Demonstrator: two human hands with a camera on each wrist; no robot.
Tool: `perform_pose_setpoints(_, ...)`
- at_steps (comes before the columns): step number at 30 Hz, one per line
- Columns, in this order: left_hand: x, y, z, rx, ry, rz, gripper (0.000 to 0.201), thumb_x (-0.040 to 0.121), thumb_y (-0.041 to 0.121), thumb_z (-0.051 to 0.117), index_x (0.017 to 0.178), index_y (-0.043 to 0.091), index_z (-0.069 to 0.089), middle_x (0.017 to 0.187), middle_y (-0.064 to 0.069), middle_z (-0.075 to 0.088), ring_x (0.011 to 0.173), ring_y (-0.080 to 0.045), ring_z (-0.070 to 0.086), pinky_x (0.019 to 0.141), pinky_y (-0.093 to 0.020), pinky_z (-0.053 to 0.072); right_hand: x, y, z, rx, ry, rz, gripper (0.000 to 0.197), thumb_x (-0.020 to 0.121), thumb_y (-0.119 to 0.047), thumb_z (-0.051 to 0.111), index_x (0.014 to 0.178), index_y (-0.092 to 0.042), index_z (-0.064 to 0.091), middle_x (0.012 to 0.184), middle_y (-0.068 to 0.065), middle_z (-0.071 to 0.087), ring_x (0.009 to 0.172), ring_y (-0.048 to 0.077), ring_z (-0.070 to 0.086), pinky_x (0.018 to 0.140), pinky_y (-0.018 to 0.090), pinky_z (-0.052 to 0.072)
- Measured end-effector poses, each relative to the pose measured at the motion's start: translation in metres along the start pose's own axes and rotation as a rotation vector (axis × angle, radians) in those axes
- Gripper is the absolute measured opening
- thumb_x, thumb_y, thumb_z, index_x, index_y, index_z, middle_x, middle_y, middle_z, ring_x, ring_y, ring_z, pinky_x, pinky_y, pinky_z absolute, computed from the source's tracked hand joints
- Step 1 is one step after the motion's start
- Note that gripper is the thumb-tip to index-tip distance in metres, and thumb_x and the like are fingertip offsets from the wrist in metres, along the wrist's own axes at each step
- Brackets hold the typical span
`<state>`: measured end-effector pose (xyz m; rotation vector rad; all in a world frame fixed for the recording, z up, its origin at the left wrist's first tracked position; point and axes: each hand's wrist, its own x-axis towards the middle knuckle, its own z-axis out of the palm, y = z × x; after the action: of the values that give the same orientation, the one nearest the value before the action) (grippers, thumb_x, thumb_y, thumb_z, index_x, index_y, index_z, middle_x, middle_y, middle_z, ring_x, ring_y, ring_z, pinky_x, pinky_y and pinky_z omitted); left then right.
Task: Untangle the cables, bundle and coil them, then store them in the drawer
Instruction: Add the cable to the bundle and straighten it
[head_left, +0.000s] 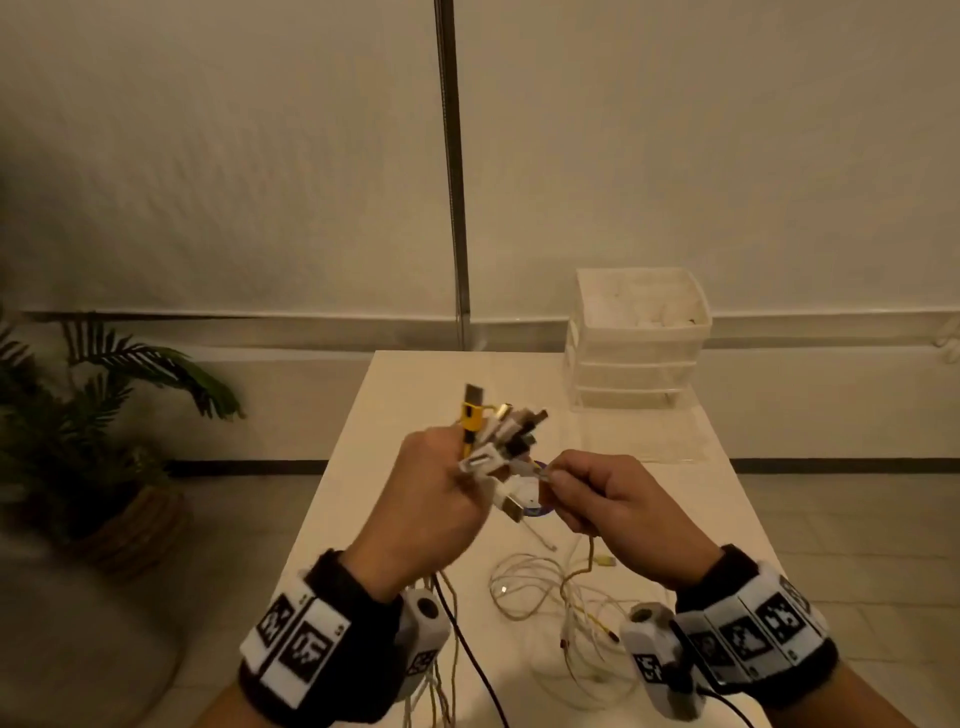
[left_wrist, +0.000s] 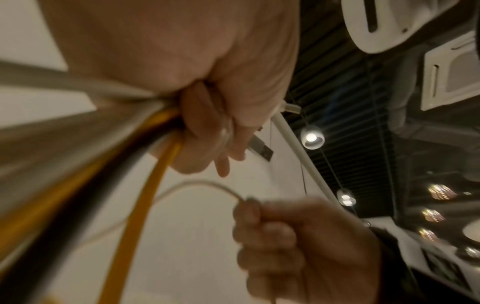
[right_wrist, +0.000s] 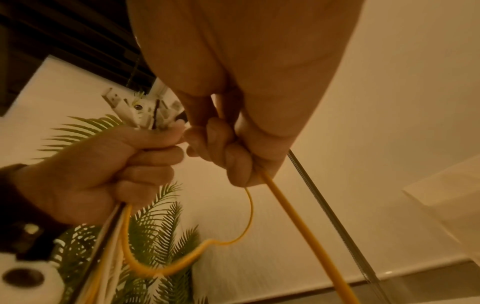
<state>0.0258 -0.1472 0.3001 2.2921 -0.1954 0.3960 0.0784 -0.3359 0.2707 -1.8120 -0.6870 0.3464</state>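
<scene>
Cables are being gathered above a white rectangular table (head_left: 415, 384). The person's left hand (head_left: 431, 499) is gripping a fistful of white, yellow and black cables (head_left: 441, 623), fingers curled tight round them, with a fan of metal-tipped USB plugs (head_left: 498, 431) sticking out above the fist. Their tails are hanging down past the wrist towards the near table edge.

The right hand (head_left: 608, 499) is closing its fingers round a thin yellow cable (right_wrist: 298, 216), which is running down out of the fist; thumb and forefinger are meeting just beside the plug cluster. From the left wrist view a pale strand also appears pinched there, though blur is preventing certainty.

A loose heap of thin white and yellow cable loops (head_left: 566, 603) is lying on the table beneath the hands, not yet coiled. A white translucent plastic drawer unit (head_left: 639, 338) is standing at the far right of the table, well apart from the hands; whether any drawer is open, I cannot tell.

Risks, as judged:
- Pulling the yellow cable while the heap is still looped could be tightening a knot rather than freeing it.
- The plugs are splaying unevenly; a slackened left grip could be letting several slip out.
- Hanging tails could be snagging on the wrist-mounted cameras or dragging the heap off the table.

A potted palm-like green plant (head_left: 104, 415) is standing on the floor at left.
</scene>
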Motion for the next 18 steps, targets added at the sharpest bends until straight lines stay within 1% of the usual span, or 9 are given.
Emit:
perform_pose_setpoints(2, 0.004, 0.003, 0.013, 0.022, -0.070, 0.020, 0.034, 0.082, 0.003, 0.053, 0.061, 0.030, 0.052, 0.057, 0.017, 0.050, 0.056, 0.004, 0.050, 0.050, -0.012, 0.030, 0.000, -0.007, -0.002, 0.064, 0.018, -0.004, 0.032, 0.100, -0.011, 0.046, 0.072, -0.017, 0.061, 0.054, -0.006, 0.049, 0.050, 0.006, 0.041, 0.053, 0.017, 0.035)
perform_pose_setpoints(4, 0.010, 0.006, 0.020, -0.012, -0.048, 0.026, 0.029, 0.074, 0.007, 0.044, 0.061, 0.033, 0.043, 0.057, 0.015, 0.047, 0.058, 0.000, 0.050, 0.049, -0.013, 0.030, -0.002, -0.012, -0.006, 0.108, 0.028, 0.007, 0.033, 0.100, -0.010, 0.045, 0.073, -0.017, 0.063, 0.055, -0.005, 0.053, 0.051, 0.007, 0.043, 0.052, 0.018, 0.036)
perform_pose_setpoints(7, 0.017, 0.003, 0.024, -0.019, -0.010, 0.045, 0.018, 0.077, 0.008, 0.045, 0.070, 0.015, 0.060, 0.062, 0.010, 0.057, 0.062, -0.012, 0.054, 0.051, -0.019, 0.038, -0.004, -0.017, -0.011, 0.128, 0.017, 0.008, 0.029, 0.100, -0.011, 0.043, 0.085, -0.013, 0.068, 0.059, 0.002, 0.056, 0.054, 0.015, 0.044, 0.054, 0.022, 0.039)
perform_pose_setpoints(9, 0.023, 0.002, 0.020, -0.018, 0.043, 0.040, 0.021, 0.085, 0.002, 0.050, 0.078, 0.015, 0.066, 0.069, 0.009, 0.064, 0.063, -0.009, 0.058, 0.055, -0.026, 0.045, -0.004, -0.014, -0.015, 0.151, 0.025, 0.009, 0.028, 0.100, -0.009, 0.042, 0.089, -0.008, 0.067, 0.062, 0.004, 0.057, 0.054, 0.017, 0.044, 0.055, 0.022, 0.040)
perform_pose_setpoints(10, 0.026, 0.000, 0.015, -0.061, 0.087, 0.007, 0.024, 0.088, 0.000, 0.050, 0.081, 0.016, 0.067, 0.068, 0.013, 0.063, 0.060, -0.006, 0.058, 0.053, -0.025, 0.045, -0.004, -0.012, -0.017, 0.167, 0.034, 0.017, 0.028, 0.100, -0.008, 0.042, 0.090, -0.007, 0.067, 0.063, 0.004, 0.057, 0.054, 0.017, 0.044, 0.056, 0.022, 0.040)
perform_pose_setpoints(12, 0.035, -0.010, 0.003, -0.241, 0.205, -0.115, 0.023, 0.094, 0.002, 0.049, 0.084, 0.010, 0.068, 0.057, 0.015, 0.056, 0.047, -0.004, 0.049, 0.045, -0.026, 0.038, -0.004, -0.003, -0.020, 0.206, 0.050, 0.042, 0.028, 0.100, -0.007, 0.041, 0.090, -0.005, 0.067, 0.063, 0.005, 0.056, 0.054, 0.018, 0.042, 0.056, 0.021, 0.040)
perform_pose_setpoints(15, 0.047, -0.034, -0.018, -0.417, 0.383, -0.245, 0.019, 0.095, 0.010, 0.050, 0.083, 0.002, 0.062, 0.053, 0.006, 0.043, 0.045, -0.012, 0.035, 0.047, -0.030, 0.030, -0.003, 0.009, -0.021, 0.210, 0.028, 0.065, 0.027, 0.100, -0.007, 0.041, 0.093, -0.006, 0.068, 0.065, 0.007, 0.055, 0.056, 0.018, 0.041, 0.056, 0.022, 0.037)
perform_pose_setpoints(16, 0.048, -0.037, -0.023, -0.417, 0.444, -0.261, 0.020, 0.095, 0.013, 0.051, 0.080, 0.004, 0.061, 0.054, 0.003, 0.041, 0.046, -0.013, 0.034, 0.048, -0.031, 0.030, -0.001, 0.011, -0.021, 0.190, 0.016, 0.067, 0.027, 0.100, -0.007, 0.042, 0.093, -0.006, 0.068, 0.066, 0.007, 0.056, 0.057, 0.018, 0.041, 0.057, 0.023, 0.037)
perform_pose_setpoints(18, 0.049, -0.037, -0.031, -0.492, 0.583, -0.296, 0.026, 0.095, 0.014, 0.052, 0.071, 0.017, 0.061, 0.054, 0.003, 0.039, 0.046, -0.012, 0.033, 0.046, -0.029, 0.029, 0.005, 0.014, -0.017, 0.152, 0.012, 0.077, 0.025, 0.100, -0.008, 0.043, 0.092, -0.005, 0.067, 0.066, 0.008, 0.056, 0.057, 0.016, 0.044, 0.057, 0.024, 0.038)
